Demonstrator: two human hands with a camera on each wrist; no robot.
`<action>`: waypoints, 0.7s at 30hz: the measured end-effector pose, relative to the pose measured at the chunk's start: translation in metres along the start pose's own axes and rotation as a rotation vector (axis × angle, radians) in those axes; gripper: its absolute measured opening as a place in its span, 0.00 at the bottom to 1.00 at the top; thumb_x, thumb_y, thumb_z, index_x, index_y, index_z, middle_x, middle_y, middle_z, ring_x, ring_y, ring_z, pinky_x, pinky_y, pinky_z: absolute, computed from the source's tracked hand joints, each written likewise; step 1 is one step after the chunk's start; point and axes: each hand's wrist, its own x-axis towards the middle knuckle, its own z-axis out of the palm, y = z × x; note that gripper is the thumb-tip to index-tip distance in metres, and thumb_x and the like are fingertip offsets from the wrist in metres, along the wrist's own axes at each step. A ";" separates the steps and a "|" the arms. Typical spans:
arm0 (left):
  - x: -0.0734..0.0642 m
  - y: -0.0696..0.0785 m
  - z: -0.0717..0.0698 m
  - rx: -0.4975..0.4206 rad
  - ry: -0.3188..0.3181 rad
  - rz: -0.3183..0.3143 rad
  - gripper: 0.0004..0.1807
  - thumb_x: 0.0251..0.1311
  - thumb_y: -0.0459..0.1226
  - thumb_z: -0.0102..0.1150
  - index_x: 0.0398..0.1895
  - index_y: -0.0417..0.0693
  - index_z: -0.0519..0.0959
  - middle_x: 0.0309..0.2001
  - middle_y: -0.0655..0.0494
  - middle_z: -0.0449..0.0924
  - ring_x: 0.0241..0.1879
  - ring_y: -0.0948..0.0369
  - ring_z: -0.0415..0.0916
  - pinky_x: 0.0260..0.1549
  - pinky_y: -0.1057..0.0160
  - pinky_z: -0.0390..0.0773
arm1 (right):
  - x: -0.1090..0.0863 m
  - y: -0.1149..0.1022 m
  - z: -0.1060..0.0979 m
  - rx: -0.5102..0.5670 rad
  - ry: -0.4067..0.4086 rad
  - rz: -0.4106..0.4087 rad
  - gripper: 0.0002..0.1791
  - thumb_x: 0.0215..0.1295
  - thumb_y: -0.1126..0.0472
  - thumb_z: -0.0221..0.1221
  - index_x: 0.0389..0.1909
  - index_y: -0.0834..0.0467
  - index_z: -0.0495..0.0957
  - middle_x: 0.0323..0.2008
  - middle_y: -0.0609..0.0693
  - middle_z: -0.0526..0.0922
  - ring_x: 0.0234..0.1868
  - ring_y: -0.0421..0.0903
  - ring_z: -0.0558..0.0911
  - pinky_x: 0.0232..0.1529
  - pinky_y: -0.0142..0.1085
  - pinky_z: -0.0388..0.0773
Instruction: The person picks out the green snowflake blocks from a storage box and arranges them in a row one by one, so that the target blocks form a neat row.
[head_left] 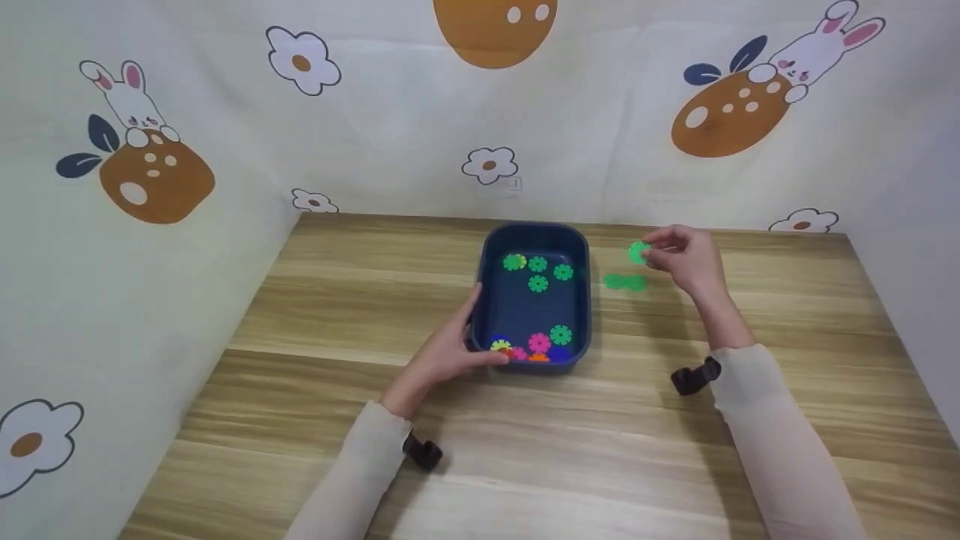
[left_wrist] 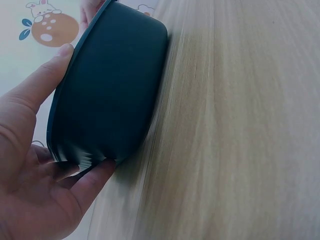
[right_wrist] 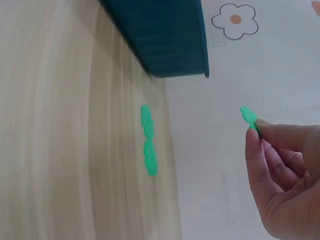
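Note:
A dark blue plastic bin (head_left: 534, 311) stands on the table, with several colourful snowflake discs inside. My left hand (head_left: 444, 351) holds the bin at its near left corner, thumb and fingers spread along the outer walls. In the left wrist view the fingertips touch the bin's dark wall (left_wrist: 110, 80). Right of the bin, my right hand (head_left: 688, 259) pinches a green snowflake disc (head_left: 637, 252) above the table, between thumb and forefinger. Below that hand lie green discs (head_left: 624, 282) on the table, end to end in a short row; the right wrist view shows this row (right_wrist: 148, 140) edge-on.
Inside the bin, green discs (head_left: 538, 283) lie toward the far end; pink (head_left: 538, 343), yellow, blue and orange ones sit at the near end. A patterned cloth (head_left: 405, 112) hangs behind the wooden table (head_left: 360, 300). Both sleeves carry black wrist cameras (head_left: 696, 376).

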 end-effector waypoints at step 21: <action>-0.001 0.001 0.001 0.001 -0.002 -0.019 0.65 0.48 0.46 0.78 0.82 0.60 0.41 0.81 0.51 0.44 0.79 0.49 0.48 0.77 0.46 0.51 | 0.005 0.046 -0.015 -0.229 -0.074 0.189 0.18 0.64 0.63 0.64 0.52 0.68 0.79 0.33 0.42 0.80 0.33 0.31 0.76 0.34 0.19 0.76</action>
